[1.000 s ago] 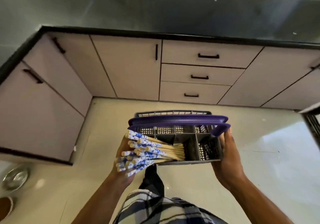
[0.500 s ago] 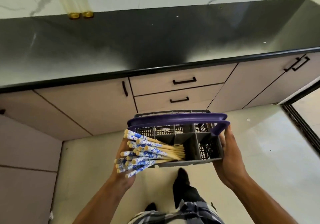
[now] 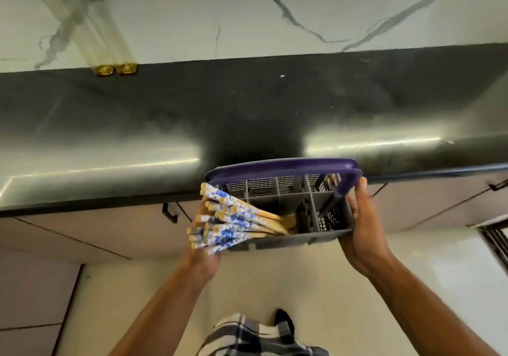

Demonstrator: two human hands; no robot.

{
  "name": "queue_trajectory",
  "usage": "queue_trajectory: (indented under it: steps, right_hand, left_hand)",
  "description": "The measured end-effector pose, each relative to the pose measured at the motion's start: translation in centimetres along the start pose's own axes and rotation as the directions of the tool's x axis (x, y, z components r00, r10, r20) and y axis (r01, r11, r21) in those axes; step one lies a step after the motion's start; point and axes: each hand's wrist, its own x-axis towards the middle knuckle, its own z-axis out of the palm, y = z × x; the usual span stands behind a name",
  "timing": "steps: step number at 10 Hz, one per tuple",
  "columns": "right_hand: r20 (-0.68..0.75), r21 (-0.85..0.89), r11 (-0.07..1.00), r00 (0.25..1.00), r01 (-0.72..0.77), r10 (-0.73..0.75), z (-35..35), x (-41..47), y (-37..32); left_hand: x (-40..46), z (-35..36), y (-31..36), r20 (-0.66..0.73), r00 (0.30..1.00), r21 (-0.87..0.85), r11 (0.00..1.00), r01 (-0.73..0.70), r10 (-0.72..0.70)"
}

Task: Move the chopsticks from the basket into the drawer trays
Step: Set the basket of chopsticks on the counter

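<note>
Head view: slotted grey plastic basket, blue-patterned wooden chopsticks.

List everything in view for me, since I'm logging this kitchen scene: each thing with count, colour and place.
cutlery basket: one, grey with a purple handle, held in front of the counter edge
chopsticks: a bundle, wooden with blue and white ends, leaning out of the basket's left side
countertop: one, black, across the middle
tubes: two, pale with gold bases, on the marble wall upper left
cabinet handle: one, black, below the counter
left hand: holds the basket's left side
right hand: holds the basket's right side
</note>
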Motion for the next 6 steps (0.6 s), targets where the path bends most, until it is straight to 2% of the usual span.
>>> queue_trajectory:
  steps: [1, 2, 3, 6]
  right_hand:
    - [-0.006, 0.014, 1.0, 1.0, -0.022, 0.022, 0.9, 6.2, -3.5]
    - [-0.01, 0.033, 0.999, 1.0, -0.008, 0.008, 1.6, 9.3, -4.3]
    - [-0.041, 0.009, 1.0, 0.999, 0.002, -0.001, 3.5, 14.6, -6.3]
    - [-0.039, -0.016, 0.999, 0.999, 0.03, -0.03, 7.1, 27.1, -11.1]
  left_hand:
    - [3.7, 4.6, 3.4, 0.044, 0.996, 0.118, 0.99, 0.074, -0.08]
    - [7.0, 6.5, 4.9, 0.094, 0.983, 0.099, 0.984, 0.147, -0.157]
    - [13.0, 9.1, 7.6, 0.085, 0.996, 0.109, 0.994, -0.005, -0.005]
    - [24.4, 15.1, 13.2, 0.142, 0.99, 0.156, 0.988, -0.02, -0.002]
